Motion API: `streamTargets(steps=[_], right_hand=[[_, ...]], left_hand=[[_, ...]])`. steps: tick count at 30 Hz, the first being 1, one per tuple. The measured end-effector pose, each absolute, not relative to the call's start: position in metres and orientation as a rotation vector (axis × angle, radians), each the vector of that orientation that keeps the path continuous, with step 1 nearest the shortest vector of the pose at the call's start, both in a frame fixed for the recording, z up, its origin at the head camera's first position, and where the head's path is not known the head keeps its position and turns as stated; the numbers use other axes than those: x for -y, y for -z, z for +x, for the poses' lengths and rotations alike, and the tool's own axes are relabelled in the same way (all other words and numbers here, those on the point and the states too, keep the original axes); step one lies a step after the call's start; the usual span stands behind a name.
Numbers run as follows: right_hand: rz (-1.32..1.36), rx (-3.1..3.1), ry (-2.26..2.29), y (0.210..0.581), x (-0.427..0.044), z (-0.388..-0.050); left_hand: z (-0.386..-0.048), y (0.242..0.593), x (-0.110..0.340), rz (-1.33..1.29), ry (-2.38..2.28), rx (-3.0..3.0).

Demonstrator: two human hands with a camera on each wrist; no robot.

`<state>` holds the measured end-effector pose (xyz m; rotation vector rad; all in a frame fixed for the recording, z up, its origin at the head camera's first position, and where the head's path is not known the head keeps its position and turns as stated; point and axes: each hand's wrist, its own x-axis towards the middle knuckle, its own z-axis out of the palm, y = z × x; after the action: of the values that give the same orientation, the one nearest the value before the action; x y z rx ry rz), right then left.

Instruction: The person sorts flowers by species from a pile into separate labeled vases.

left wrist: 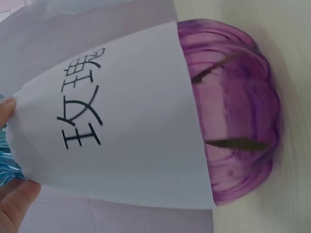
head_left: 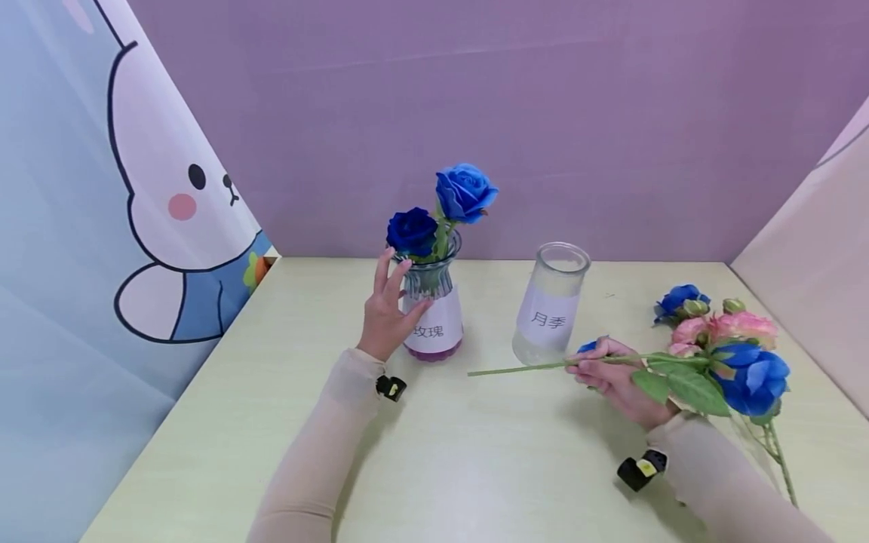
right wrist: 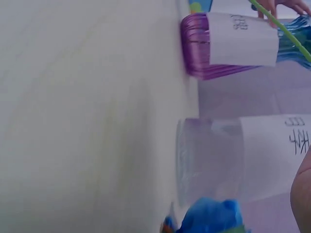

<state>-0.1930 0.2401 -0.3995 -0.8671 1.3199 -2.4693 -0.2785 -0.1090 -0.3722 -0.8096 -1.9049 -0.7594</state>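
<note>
We are taking the person's side of the table (head_left: pixel 434 475) as 6 o'clock. Towards 12 o'clock, the purple-bottomed vase (head_left: pixel 434 286) is standing upright and carrying a pair of roses (head_left: pixel 466 193). The left hand (head_left: pixel 388 320) is holding it high, thumb and fingers bearing on opposite sides of the neck. We are noting a tipping risk: the blooms are weighing above the rim, and a sideways push up there could be enough to upset it. The paper label (left wrist: pixel 121 107) is reaching up to the fingertips, so we are also considering slipping or creasing possible.

Towards 2 o'clock, the right hand (head_left: pixel 621 381) is pinching the long blue rose (head_left: pixel 750 381), its fingers clamped on the stem (head_left: pixel 505 370). The bloom is lying at the hand's 3 o'clock, the bare end pointing to 9 o'clock and crossing in front of the clear vase (head_left: pixel 560 280), which is standing at 1 o'clock. We are unable to tell whether stem and glass are touching. A wide swing could be knocking that vase over, the stem being long and the glass light-looking.

The bloom and leaves are overlapping the pink flowers (head_left: pixel 743 326) in our head view; should they be snagging, a pull could be dragging the pile or rolling the stem between the fingers.
</note>
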Motion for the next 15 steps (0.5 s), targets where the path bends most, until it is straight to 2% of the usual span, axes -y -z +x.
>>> streamTargets(steps=[15], right_hand=[[-1.119,-0.892,2.763,0.400,-0.192,-0.199]], left_hand=[[-0.277,0.374,0.107,-0.786,0.778,1.902]])
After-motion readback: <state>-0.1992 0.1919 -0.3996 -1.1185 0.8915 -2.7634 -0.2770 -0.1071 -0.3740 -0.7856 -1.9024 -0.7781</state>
